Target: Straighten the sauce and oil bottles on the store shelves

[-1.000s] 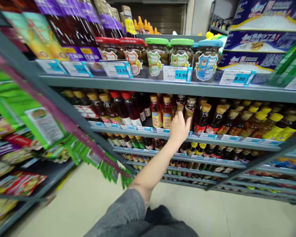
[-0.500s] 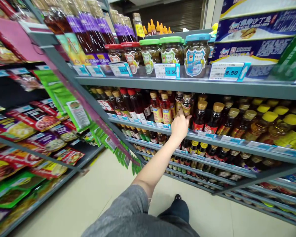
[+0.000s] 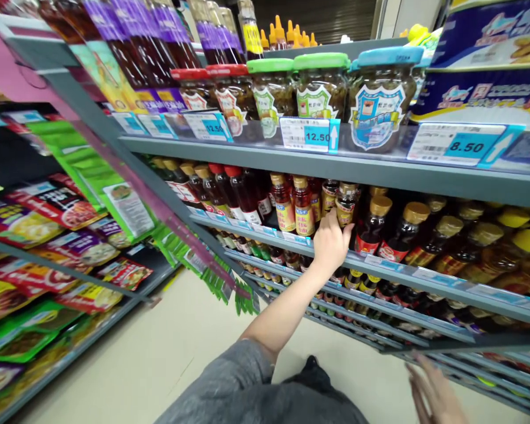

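Note:
My left hand (image 3: 331,241) reaches to the second shelf, its fingers and thumb at either side of the lower front of a small gold-capped sauce bottle (image 3: 346,204). The bottle stands upright with a dark and yellowish label; my hand covers its base. Just left of it are similar bottles and two chili oil bottles (image 3: 303,209) with yellow labels. To the right stands a dark bottle with a red label (image 3: 373,227). My right hand (image 3: 433,388) is low at the right edge, slightly blurred, its fingers stretched out and holding nothing.
Above, the upper shelf (image 3: 247,154) carries jars with green (image 3: 321,88), red and blue lids, price tags and stacked blue boxes (image 3: 490,94). Green packets (image 3: 128,206) hang along the shelf's left end. Another rack with bagged goods (image 3: 70,203) stands at the left.
The view has come closer to the shelf and shifted. My left hand stays at the same bottle. My right hand has come into view at the lower right.

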Tool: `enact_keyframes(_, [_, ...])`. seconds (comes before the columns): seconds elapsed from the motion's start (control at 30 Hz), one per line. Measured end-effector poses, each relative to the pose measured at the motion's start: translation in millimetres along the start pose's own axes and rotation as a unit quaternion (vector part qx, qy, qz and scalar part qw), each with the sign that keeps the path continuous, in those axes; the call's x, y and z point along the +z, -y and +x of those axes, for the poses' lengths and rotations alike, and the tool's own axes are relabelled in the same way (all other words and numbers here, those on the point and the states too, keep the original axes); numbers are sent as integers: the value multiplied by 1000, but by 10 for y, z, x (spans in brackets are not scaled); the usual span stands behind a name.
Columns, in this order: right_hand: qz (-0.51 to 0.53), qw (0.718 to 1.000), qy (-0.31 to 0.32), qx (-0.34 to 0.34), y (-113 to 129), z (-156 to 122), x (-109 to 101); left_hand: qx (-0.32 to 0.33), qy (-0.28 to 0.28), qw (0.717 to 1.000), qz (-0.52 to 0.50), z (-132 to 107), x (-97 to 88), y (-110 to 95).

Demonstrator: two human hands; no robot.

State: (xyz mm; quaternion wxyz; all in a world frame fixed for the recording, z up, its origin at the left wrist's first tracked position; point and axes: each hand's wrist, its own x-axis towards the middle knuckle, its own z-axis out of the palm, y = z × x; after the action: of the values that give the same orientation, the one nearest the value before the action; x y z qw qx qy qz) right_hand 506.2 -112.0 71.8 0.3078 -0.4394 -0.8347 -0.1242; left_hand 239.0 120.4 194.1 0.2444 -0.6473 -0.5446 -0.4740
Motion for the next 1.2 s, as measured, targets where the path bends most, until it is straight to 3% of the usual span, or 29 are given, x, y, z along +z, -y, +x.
enact_keyframes(0.07, [4,998,-50,28,30,685,-188,12,19,1000,-3,41,-60,33])
enact_keyframes(0.13, [-39,989,-133,45,83,1412,-408,25,43,999,-5,76,-109,77])
enact_keyframes(0.2, [-94,980,-171,43,106,2050,-537,38,58,998,1,101,-137,122])
enact_keyframes(0.27, [-124,964,-233,32,80,2530,-522,46,63,997,7,114,-143,156])
enact_keyframes(0.37, [-225,941,-250,44,-1,2949,-345,51,57,997,-6,118,-119,183])
enact_keyframes(0.53, [-277,929,-216,112,-47,3159,-218,55,42,997,-32,112,-76,201])
enact_keyframes(0.77, [-158,971,-171,49,-168,3231,-363,63,39,997,-37,126,-78,217])
enact_keyframes(0.87, [-94,990,-102,21,-206,3233,-445,63,48,996,-47,126,-83,222])
enact_keyframes(1.2, [-69,997,14,-43,-308,3208,-541,66,34,996,-41,114,-56,235])
